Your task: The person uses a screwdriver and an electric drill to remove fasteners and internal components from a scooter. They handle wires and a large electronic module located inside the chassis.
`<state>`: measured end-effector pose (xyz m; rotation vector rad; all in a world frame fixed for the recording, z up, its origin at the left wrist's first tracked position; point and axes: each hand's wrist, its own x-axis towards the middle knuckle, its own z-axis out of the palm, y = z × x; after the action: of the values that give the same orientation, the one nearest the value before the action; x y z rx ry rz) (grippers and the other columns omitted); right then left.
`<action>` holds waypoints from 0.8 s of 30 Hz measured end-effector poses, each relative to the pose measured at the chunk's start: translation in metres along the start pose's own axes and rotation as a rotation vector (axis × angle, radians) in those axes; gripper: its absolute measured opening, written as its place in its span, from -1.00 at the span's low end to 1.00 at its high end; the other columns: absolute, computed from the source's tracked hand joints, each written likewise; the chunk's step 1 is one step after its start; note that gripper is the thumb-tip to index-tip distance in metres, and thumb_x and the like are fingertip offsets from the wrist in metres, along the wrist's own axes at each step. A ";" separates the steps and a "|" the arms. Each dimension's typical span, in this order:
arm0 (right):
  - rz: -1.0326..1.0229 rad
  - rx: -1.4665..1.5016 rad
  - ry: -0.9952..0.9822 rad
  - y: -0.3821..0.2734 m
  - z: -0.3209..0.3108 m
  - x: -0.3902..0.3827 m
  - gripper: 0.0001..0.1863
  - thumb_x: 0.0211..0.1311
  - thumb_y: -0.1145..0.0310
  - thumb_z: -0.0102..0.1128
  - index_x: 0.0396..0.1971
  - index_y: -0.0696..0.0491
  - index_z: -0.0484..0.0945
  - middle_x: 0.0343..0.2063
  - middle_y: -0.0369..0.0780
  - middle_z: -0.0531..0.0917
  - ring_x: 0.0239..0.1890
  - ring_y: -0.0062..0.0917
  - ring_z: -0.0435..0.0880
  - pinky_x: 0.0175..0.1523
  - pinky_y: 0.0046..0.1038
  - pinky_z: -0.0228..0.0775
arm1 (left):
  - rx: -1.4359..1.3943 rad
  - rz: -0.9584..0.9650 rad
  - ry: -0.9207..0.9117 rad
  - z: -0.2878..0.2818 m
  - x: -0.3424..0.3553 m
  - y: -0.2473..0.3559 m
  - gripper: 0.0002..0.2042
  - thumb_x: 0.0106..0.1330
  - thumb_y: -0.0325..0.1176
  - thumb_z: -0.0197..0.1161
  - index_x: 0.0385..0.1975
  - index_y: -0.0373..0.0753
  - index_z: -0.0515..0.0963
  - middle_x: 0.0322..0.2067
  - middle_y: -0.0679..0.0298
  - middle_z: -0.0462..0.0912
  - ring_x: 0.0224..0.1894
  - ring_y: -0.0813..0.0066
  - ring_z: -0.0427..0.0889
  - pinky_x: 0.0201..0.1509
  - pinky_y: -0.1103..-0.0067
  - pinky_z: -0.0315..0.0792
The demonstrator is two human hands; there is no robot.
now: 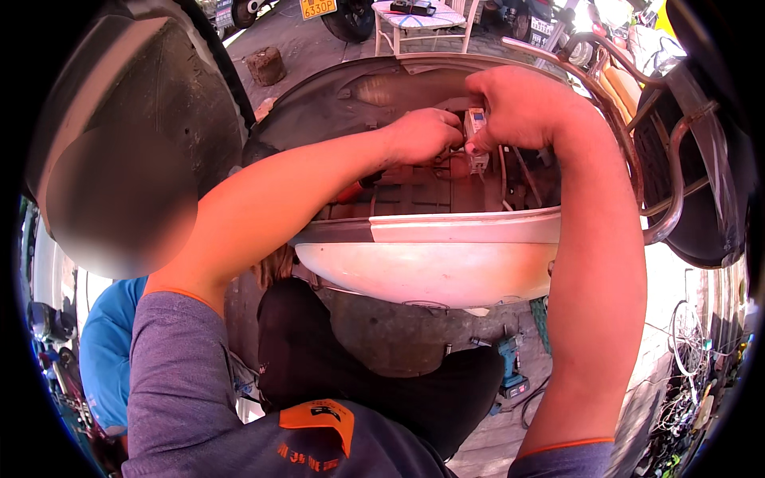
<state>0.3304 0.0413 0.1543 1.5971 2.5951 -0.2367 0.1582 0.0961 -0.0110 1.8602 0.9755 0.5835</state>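
Note:
A small white block with a blue patch (476, 127), looking like a circuit breaker, is held upright between the thumb and fingers of my right hand (522, 107). My left hand (424, 137) is closed, its fingertips pinched right beside the block's left side; what they grip is too small to make out. Both hands are over the open body compartment (414, 187) of a scooter-like vehicle, where cables and dark parts show. The white body panel (430, 267) curves along its near side. My right hand hides part of the compartment's far right.
A metal tube rack (676, 183) bends around the right end. The raised dark seat or lid (187, 95) stands at left, with a blurred patch before it. A teal cordless drill (511, 366) lies on the ground at right. Farther off are a small table (418, 17) and parked motorbikes.

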 end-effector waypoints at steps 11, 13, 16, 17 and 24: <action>-0.244 -0.015 0.423 -0.014 0.017 0.013 -0.38 0.07 -0.12 0.61 -0.21 0.18 0.71 -0.27 0.03 0.79 -0.15 -0.02 0.79 -0.02 -0.13 0.62 | -0.343 -0.162 0.214 -0.029 -0.042 0.011 -0.78 0.54 -0.23 0.13 -0.15 -0.17 0.68 -0.41 0.49 0.54 -0.46 0.69 0.36 -0.47 0.58 0.16; -0.187 -0.003 0.393 -0.022 0.005 0.009 -0.35 0.05 -0.17 0.56 -0.11 0.12 0.77 -0.16 0.02 0.83 -0.01 -0.05 0.82 0.11 -0.11 0.68 | -0.320 -0.251 0.209 -0.033 -0.042 -0.007 -0.76 0.62 -0.19 0.06 -0.05 -0.12 0.66 -0.49 0.54 0.48 -0.57 0.76 0.28 -0.60 0.63 0.01; -0.171 -0.014 0.384 -0.030 0.000 0.004 -0.36 0.03 -0.19 0.56 -0.16 0.12 0.77 -0.21 -0.02 0.84 -0.07 -0.06 0.84 0.08 -0.11 0.69 | -0.504 -0.274 0.230 -0.058 -0.043 -0.011 -0.80 0.51 -0.20 0.14 -0.20 -0.14 0.65 -0.42 0.45 0.53 -0.53 0.69 0.28 -0.52 0.59 0.15; -0.186 -0.011 0.379 -0.032 0.004 0.005 -0.35 0.03 -0.20 0.56 -0.17 0.12 0.77 -0.22 -0.03 0.84 -0.08 -0.06 0.84 0.07 -0.10 0.69 | -0.593 -0.275 0.225 -0.064 -0.044 -0.010 -0.80 0.50 -0.20 0.14 -0.21 -0.13 0.64 -0.43 0.43 0.53 -0.56 0.69 0.27 -0.53 0.60 0.13; -0.153 -0.146 0.225 -0.048 0.031 0.031 -0.39 0.06 -0.27 0.59 -0.17 -0.01 0.86 -0.21 -0.11 0.87 -0.05 -0.17 0.87 0.07 -0.17 0.72 | -0.609 -0.213 0.182 -0.065 -0.058 0.020 -0.76 0.57 -0.20 0.09 -0.17 -0.18 0.65 -0.44 0.42 0.52 -0.65 0.72 0.22 -0.60 0.63 -0.01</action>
<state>0.2733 0.0423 0.1229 1.4547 2.8286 0.1298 0.0854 0.0769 0.0366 1.1663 0.9624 0.8211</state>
